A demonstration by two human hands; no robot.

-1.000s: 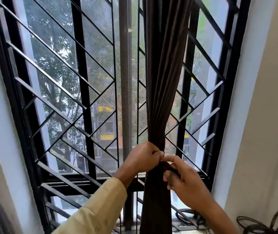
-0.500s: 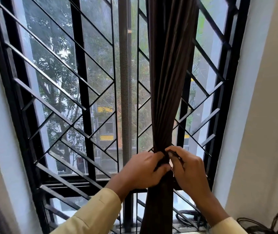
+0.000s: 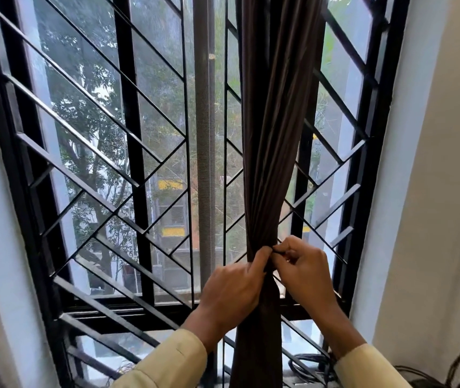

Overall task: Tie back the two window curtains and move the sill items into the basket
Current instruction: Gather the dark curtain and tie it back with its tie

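**Brown curtain bunched, both hands at the waist**

Brown fabric of the curtain (image 3: 275, 130) gathered into one narrow column, long axis upright, leaning slightly: wider at the top edge of view, pinched narrowest at hand level, then dropping straight down out of view. Hangs in front of the black window grille (image 3: 128, 152), right of the central grey mullion (image 3: 205, 135). Left hand (image 3: 233, 292) wrapped against the left side of the bunch, thumb and forefinger pressed on the pinch point. Right hand (image 3: 307, 273) just beside it on the right, fingers curled, fingertips pinching a thin dark tie (image 3: 279, 252) at the gathered waist; both hands closed on fabric and tie, thumbs nearly touching. Pale yellow sleeves (image 3: 173, 362) at the bottom edge. Dark cables (image 3: 307, 365) coiled on the sill behind the curtain's lower part. Basket and second curtain not identifiable.
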